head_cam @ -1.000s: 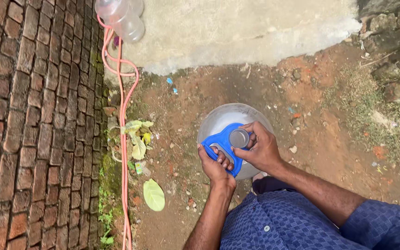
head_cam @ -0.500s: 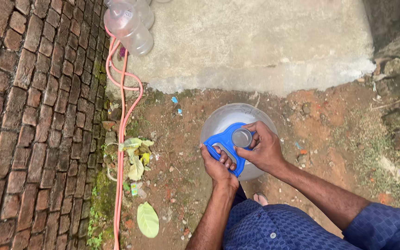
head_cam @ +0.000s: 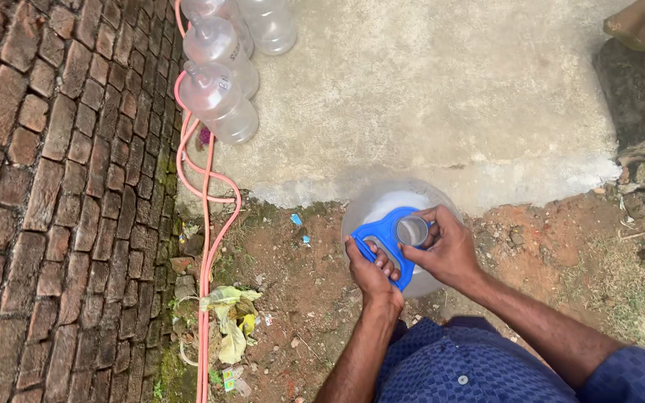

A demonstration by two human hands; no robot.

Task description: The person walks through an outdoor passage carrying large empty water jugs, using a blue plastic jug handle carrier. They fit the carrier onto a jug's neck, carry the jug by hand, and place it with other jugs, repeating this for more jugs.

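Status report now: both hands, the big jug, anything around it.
Left hand gripping blue handle. Right hand at jug neck. Jug upright on dirt by concrete slab. Spare bottles, pink hose off left, apart.

Water jug [head_cam: 382, 205], lower centre: clear, slightly cloudy plastic, smooth; blue handle [head_cam: 384, 233] glossy hard plastic. 3 jugs [head_cam: 222, 101], upper left: same clear plastic, glossy with highlights. Hose [head_cam: 207, 246], left: smooth pink-orange rubber or plastic. Wall [head_cam: 46, 186], left: rough matt brick, mossy joints. Slab [head_cam: 427, 89], top: grainy matt concrete. Ground [head_cam: 315, 283]: loose matt red dirt. Shirt [head_cam: 472, 366], bottom: blue woven cloth.
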